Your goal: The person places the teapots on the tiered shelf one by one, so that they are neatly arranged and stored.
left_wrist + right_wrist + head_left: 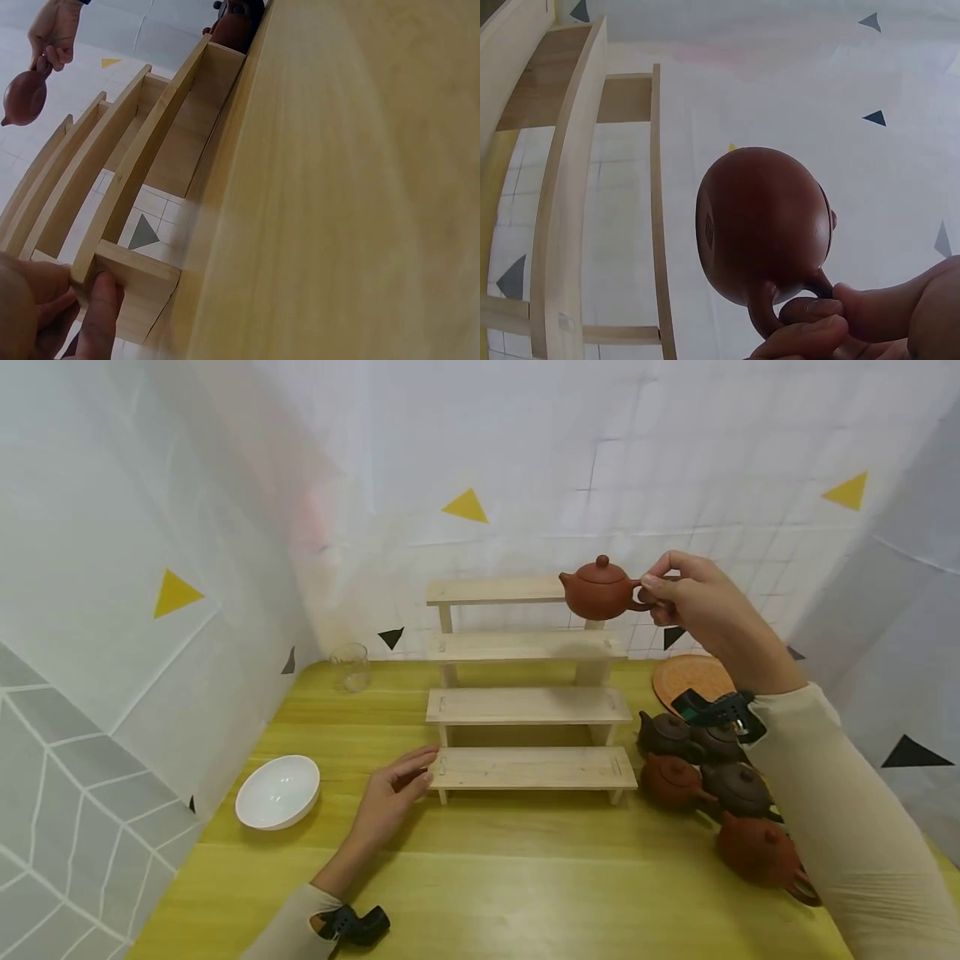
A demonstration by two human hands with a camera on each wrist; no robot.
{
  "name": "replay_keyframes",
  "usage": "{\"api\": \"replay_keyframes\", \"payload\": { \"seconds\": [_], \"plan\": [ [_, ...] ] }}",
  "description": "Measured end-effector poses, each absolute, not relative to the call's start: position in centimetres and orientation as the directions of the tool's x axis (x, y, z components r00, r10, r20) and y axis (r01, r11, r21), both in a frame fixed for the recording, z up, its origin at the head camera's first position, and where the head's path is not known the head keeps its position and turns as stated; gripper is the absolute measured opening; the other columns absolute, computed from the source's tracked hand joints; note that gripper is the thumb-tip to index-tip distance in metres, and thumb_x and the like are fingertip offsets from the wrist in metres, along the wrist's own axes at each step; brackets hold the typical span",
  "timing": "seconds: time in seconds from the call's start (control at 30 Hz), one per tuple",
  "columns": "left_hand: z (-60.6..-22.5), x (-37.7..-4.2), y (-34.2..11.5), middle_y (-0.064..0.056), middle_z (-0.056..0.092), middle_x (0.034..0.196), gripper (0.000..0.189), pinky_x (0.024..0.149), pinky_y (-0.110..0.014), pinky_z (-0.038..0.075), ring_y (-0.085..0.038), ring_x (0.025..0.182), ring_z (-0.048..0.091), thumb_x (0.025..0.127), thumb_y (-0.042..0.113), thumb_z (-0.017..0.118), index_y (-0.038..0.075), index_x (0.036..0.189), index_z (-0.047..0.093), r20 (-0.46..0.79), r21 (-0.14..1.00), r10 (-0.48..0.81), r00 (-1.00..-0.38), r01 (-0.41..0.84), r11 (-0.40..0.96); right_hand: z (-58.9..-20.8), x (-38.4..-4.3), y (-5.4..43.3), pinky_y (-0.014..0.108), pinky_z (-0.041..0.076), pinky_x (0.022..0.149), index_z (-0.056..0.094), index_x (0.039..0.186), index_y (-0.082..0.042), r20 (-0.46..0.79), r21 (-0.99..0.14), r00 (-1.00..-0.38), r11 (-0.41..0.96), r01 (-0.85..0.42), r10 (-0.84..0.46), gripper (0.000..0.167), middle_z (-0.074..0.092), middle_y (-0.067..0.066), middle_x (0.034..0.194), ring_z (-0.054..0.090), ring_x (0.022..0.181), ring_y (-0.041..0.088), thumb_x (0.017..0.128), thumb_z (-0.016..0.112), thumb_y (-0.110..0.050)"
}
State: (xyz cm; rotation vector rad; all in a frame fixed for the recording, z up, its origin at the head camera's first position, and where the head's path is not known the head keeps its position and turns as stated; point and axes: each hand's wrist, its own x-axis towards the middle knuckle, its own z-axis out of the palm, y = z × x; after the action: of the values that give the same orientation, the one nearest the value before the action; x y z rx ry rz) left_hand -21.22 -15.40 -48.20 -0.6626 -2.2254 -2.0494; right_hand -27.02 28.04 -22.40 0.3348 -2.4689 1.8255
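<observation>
A reddish-brown clay teapot (600, 593) with a round lid knob hangs in the air in front of the top board of a wooden stepped shelf (528, 706). My right hand (693, 589) pinches its handle between thumb and fingers, the spout pointing left. In the right wrist view the underside of the teapot (769, 225) shows, apart from the boards. My left hand (393, 793) holds the left end of the lowest board, the thumb and a finger (101, 315) gripping its corner in the left wrist view.
Several dark brown and reddish teapots (675, 781) stand close together right of the shelf, below my right forearm. Behind them lies a round orange-brown board (693, 681). A white bowl (277, 793) and a clear glass cup (351, 667) stand on the left of the yellow wooden table (480, 893).
</observation>
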Motion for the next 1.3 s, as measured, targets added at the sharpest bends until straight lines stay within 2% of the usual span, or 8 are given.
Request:
{"api": "replay_keyframes", "payload": {
  "seconds": [0.57, 1.1, 1.3],
  "plan": [
    [-48.2, -21.2, -15.8, -0.013, 0.057, 0.148, 0.035, 0.090, -0.031, 0.057, -0.035, 0.128, 0.058, 0.104, 0.007, 0.066, -0.002, 0.137, 0.066, 0.306, 0.943, 0.262, -0.915, 0.330, 0.049, -21.1, -30.6, 23.4, 0.030, 0.039, 0.064, 0.045, 0.110, -0.001, 0.155, -0.952, -0.976, 0.242, -0.188, -0.150, 0.018, 0.043, 0.014, 0.107, 0.041, 0.074, 0.018, 0.112, 0.049, -0.018],
    [-48.0, -21.3, -15.3, -0.014, 0.057, 0.148, 0.035, 0.089, -0.031, 0.058, -0.034, 0.127, 0.059, 0.103, 0.005, 0.066, -0.003, 0.137, 0.066, 0.307, 0.943, 0.257, -0.916, 0.329, 0.047, -21.1, -33.1, 20.6, 0.029, 0.040, 0.062, 0.046, 0.108, -0.004, 0.148, -0.959, -0.981, 0.226, -0.172, -0.123, 0.014, 0.048, 0.014, 0.103, 0.042, 0.070, 0.017, 0.112, 0.049, -0.016],
    [-48.0, -21.2, -15.4, -0.013, 0.058, 0.147, 0.034, 0.088, -0.030, 0.058, -0.032, 0.126, 0.060, 0.103, 0.005, 0.066, -0.002, 0.136, 0.067, 0.296, 0.947, 0.250, -0.922, 0.317, 0.051, -21.3, -33.7, 19.6, 0.029, 0.042, 0.065, 0.046, 0.110, -0.004, 0.143, -0.956, -0.983, 0.240, -0.167, -0.114, 0.014, 0.048, 0.015, 0.104, 0.042, 0.071, 0.018, 0.112, 0.049, -0.017]
  ]
}}
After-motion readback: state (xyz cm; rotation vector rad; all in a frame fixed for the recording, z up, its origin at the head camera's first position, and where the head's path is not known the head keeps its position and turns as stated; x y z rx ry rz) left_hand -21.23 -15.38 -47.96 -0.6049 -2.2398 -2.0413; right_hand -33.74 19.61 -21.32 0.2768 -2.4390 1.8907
